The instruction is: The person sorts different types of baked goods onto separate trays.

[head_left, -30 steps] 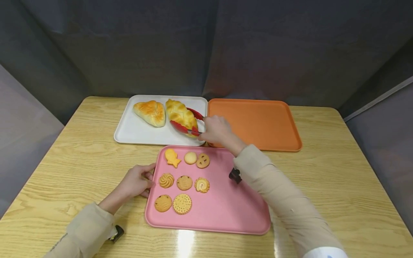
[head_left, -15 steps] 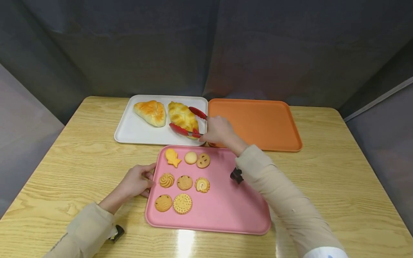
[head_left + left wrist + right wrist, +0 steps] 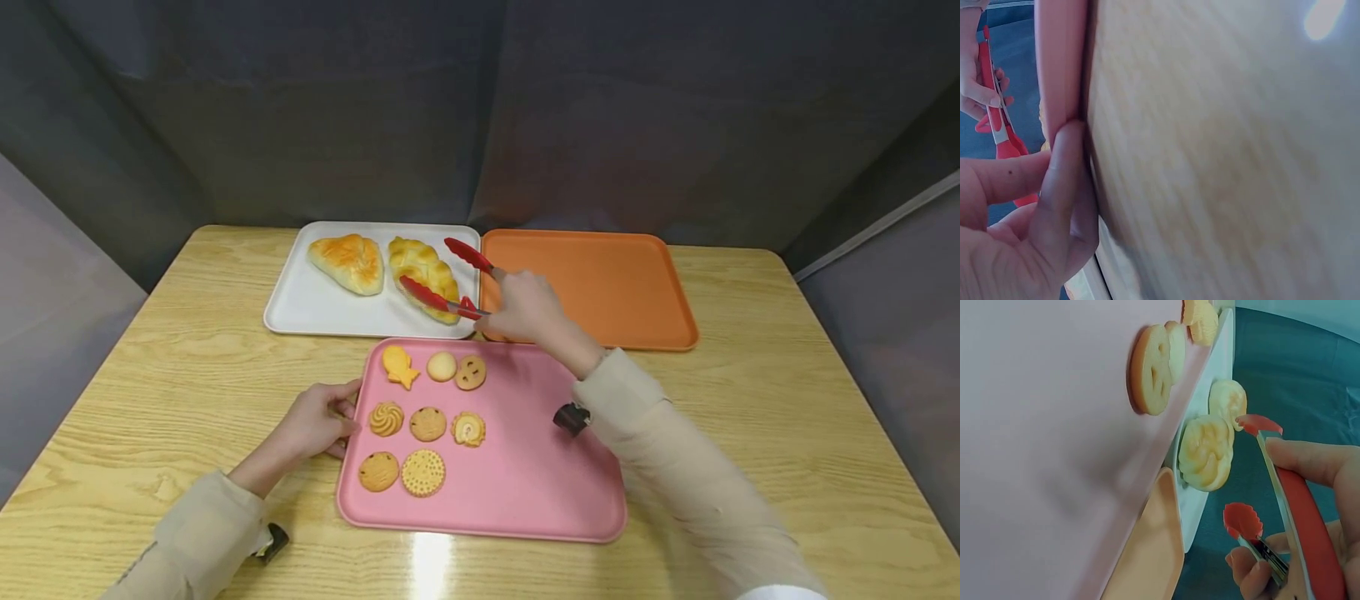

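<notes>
In the head view my right hand (image 3: 528, 308) holds a pair of red-tipped tongs (image 3: 427, 293), also seen as red-handled tongs (image 3: 1310, 531) in the right wrist view. The tips are spread apart above the braided bread (image 3: 411, 257), which lies on the white tray (image 3: 288, 312). Left of it on that tray is a triangular golden pastry (image 3: 348, 261). At the left edge of the pink tray (image 3: 540, 500), my left hand (image 3: 315, 421) pinches the rim; the left wrist view shows its fingers (image 3: 1063, 181) against the tray's side.
Several cookies, among them a fish-shaped one (image 3: 400, 367) and a dotted round one (image 3: 423, 473), lie in rows on the pink tray's left part. An orange tray (image 3: 600, 287) adjoins the white tray. Behind the wooden table (image 3: 780, 375) hangs a dark curtain (image 3: 337, 117).
The tongs have spread wider and come away from the braided bread, up and to the right with my right hand. The bread rests on the white tray. My left hand stays put.
</notes>
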A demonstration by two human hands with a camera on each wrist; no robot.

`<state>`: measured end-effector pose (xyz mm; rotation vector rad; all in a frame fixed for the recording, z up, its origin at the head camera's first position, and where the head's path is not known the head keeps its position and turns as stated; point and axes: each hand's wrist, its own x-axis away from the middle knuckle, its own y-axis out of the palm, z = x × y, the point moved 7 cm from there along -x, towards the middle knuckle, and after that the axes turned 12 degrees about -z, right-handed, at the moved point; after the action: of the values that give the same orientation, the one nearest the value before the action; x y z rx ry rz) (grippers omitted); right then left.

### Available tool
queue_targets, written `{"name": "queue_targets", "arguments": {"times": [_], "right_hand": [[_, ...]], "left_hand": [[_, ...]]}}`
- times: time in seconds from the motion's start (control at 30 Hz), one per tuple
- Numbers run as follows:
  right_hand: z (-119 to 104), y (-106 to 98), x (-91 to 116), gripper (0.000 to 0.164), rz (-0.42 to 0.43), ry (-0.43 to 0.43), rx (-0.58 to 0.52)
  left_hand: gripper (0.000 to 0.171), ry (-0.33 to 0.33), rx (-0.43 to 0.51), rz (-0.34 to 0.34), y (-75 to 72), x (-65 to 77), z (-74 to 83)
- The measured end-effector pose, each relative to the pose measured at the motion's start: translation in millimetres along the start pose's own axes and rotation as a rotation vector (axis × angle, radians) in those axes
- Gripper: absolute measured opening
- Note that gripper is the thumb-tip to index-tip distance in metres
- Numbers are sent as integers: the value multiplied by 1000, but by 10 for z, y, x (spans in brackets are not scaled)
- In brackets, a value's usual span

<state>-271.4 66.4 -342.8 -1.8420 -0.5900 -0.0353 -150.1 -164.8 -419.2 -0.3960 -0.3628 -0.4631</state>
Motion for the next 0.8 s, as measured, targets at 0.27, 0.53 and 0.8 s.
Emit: {"name": "queue_targets", "arguments": {"times": [0.27, 0.53, 0.8], "right_hand": [[140, -46, 202, 80, 41, -8, -72], [207, -126, 460, 77, 119, -89, -22], [217, -170, 708, 79, 184, -174, 91]], "left_hand": [[62, -1, -1, -3, 6, -3, 6], [62, -6, 0, 1, -1, -4, 3], [62, -16, -1, 0, -1, -1, -6]]}}
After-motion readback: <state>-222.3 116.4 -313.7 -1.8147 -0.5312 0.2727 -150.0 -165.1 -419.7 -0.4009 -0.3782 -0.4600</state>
